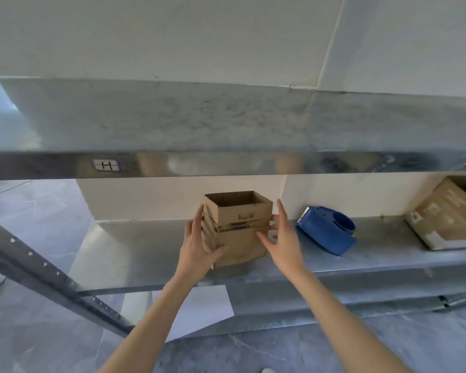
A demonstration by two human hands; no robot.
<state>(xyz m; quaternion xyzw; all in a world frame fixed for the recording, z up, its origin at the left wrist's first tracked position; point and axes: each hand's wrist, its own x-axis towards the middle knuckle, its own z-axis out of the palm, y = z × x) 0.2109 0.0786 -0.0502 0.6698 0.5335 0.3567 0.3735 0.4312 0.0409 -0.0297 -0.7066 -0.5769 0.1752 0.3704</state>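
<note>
Cardboard box stack (240,243) sits on the metal shelf (135,246), approx. mid-frame and close to the front edge. The smaller open-top box (238,211) is seated on the lower one, its opening facing up.

Left grip (197,249) is spread: straight fingers lie flat vs. the stack's left side, with the thumb across the lower front face. Right grip (283,243) is also spread, fingers straight up along the stack's right side and the thumb tip touching the front face. So both palms bracket the stack w/o curling round it. Can't tell whether the stack's base is lifted off the shelf.

Blue tape dispenser (326,230) lies on the same shelf, just right of the right grip, not touching it. A bigger carton (447,219) sits far right, well apart from the stack.

Upper shelf (226,117) spans the frame above, w/ an "H" label (105,165) on its front edge. A white sheet (199,308) shows below the shelf, between the forearms.
</note>
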